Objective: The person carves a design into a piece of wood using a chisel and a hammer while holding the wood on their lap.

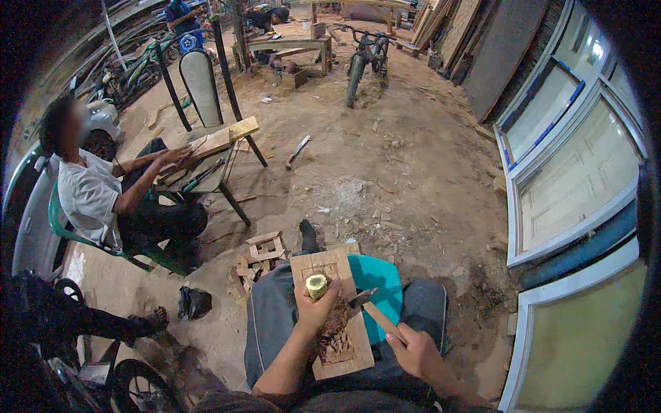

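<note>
no lettering, numbers or signs can be read.

brown dirt floor (427,165) | white-framed windows (582,172), right | wooden table (292,45), far end

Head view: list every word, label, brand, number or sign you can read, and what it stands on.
None can be read.
Wooden board: carving, but no lettering I can make out.
Hammer in the right hand: no readable marking.
Yellow-green handle in the left hand: no readable marking.
Blue object at the back: pale mark, too small to tell.
</note>
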`<state>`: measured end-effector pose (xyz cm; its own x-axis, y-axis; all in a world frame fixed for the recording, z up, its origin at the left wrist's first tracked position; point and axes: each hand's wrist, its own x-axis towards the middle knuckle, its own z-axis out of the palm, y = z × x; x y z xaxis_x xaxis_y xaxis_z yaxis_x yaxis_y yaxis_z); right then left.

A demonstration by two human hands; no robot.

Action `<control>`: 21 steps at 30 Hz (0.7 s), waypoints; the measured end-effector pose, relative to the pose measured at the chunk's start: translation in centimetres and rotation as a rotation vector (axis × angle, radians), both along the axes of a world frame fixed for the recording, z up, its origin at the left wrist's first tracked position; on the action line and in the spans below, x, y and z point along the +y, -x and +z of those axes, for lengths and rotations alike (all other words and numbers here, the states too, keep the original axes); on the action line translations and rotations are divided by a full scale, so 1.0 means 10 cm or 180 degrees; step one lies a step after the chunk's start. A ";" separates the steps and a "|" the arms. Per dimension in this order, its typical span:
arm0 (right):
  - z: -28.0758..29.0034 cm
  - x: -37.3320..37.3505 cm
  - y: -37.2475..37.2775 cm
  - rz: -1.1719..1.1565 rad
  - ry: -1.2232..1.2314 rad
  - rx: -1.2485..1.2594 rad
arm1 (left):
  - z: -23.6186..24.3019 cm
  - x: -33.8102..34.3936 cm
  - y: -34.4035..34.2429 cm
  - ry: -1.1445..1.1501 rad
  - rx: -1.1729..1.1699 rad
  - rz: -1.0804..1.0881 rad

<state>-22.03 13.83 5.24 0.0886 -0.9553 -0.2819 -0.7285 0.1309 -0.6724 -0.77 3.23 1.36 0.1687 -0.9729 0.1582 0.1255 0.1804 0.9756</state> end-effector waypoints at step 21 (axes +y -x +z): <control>-0.15 0.05 0.04 0.0207 -0.0216 0.0094 | 0.01 0.04 -0.13 0.0114 0.0263 0.0175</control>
